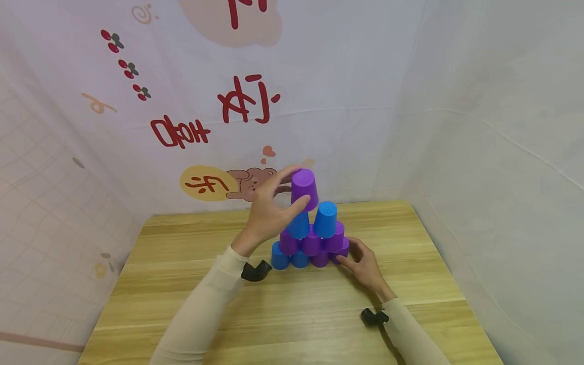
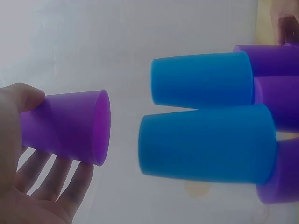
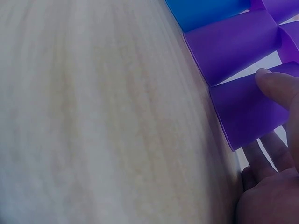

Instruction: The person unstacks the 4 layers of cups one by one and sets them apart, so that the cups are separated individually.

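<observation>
An upside-down purple cup (image 1: 303, 188) is gripped between the thumb and fingers of my left hand (image 1: 270, 210). In the left wrist view, a gap separates that cup's rim from the tops of two blue cups (image 2: 208, 142) below. Those blue cups stand upside down on a row of three purple cups (image 1: 312, 242). The bottom row has two blue cups (image 1: 280, 256) at left and two purple cups at right. My right hand (image 1: 365, 266) holds the rightmost bottom purple cup (image 3: 247, 109), thumb on its near side, fingers round its outer side.
The cup stack stands on a wood-grain table (image 1: 292, 314) near its back edge. Behind hangs a white cloth (image 1: 347, 126) with red characters and cartoon prints. Pale walls (image 1: 511, 177) border both sides. A black band end (image 1: 256, 271) sticks out at each wrist.
</observation>
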Demonstrator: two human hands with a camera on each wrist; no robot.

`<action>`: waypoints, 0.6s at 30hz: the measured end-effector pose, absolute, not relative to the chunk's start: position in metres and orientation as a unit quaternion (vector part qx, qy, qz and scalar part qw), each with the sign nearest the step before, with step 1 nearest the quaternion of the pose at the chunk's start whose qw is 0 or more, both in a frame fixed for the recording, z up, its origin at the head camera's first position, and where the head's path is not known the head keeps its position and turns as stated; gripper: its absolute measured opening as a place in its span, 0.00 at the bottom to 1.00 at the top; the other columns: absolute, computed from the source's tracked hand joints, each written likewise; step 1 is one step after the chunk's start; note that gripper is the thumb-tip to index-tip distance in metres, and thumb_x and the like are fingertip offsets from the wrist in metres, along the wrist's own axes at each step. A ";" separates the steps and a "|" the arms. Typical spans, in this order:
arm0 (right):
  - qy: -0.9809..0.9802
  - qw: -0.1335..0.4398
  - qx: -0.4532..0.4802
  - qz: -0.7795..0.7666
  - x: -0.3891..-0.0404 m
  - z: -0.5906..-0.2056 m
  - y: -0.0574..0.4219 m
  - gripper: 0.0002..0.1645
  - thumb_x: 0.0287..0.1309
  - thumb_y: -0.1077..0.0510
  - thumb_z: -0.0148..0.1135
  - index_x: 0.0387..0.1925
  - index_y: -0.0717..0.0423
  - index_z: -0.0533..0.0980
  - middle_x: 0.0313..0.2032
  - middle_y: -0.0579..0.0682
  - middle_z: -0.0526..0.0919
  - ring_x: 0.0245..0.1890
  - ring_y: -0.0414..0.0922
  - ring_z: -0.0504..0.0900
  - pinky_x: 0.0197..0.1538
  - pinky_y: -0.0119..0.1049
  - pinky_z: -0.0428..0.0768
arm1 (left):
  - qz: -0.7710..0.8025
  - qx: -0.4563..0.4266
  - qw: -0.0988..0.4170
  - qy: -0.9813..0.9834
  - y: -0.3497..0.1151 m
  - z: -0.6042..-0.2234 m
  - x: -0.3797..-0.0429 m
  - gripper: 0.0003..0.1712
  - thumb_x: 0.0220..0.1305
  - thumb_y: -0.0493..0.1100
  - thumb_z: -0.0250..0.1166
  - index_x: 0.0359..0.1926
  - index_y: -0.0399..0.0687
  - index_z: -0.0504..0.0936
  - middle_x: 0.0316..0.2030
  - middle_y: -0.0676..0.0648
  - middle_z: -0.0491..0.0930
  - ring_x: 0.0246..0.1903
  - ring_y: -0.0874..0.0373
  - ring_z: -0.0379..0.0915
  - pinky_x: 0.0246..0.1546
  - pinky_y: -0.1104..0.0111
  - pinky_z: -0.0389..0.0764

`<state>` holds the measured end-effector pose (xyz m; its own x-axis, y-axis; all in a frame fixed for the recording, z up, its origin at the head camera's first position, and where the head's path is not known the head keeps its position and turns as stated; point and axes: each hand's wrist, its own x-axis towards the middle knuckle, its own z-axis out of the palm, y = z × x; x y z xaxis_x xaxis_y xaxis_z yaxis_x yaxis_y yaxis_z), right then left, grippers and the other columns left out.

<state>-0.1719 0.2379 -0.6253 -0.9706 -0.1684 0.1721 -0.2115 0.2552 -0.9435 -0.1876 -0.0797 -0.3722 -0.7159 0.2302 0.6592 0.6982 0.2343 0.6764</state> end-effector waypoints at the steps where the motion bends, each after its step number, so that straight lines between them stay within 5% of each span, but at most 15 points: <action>1: -0.793 0.017 0.119 0.597 -0.172 -0.625 0.238 0.37 0.68 0.63 0.80 0.75 0.57 0.76 0.74 0.62 0.82 0.71 0.22 0.76 0.76 0.15 0.71 | -0.536 -0.307 0.221 -0.755 -0.081 -0.372 -0.187 0.37 0.70 0.37 0.79 0.77 0.41 0.78 0.68 0.40 0.87 0.66 0.45 0.87 0.64 0.51 0.94; 8: -0.799 0.024 0.119 0.589 -0.172 -0.624 0.238 0.37 0.68 0.62 0.81 0.75 0.55 0.77 0.73 0.61 0.83 0.74 0.31 0.78 0.76 0.15 0.71 | -0.524 -0.297 0.250 -0.758 -0.098 -0.370 -0.182 0.37 0.68 0.36 0.80 0.76 0.41 0.79 0.66 0.40 0.88 0.61 0.44 0.90 0.61 0.56 0.95; 18: -0.794 0.024 0.123 0.595 -0.172 -0.623 0.238 0.38 0.67 0.64 0.81 0.75 0.57 0.77 0.73 0.63 0.83 0.70 0.21 0.76 0.76 0.15 0.71 | -0.536 -0.270 0.264 -0.755 -0.127 -0.384 -0.182 0.38 0.66 0.31 0.79 0.76 0.40 0.79 0.65 0.37 0.88 0.58 0.40 0.91 0.59 0.74 0.91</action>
<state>-0.1720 0.2381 -0.6230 -0.9685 -0.1669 0.1850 -0.2243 0.2608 -0.9390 -0.1823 -0.1273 -0.3841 -0.7149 0.1245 0.6881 0.6907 0.2795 0.6670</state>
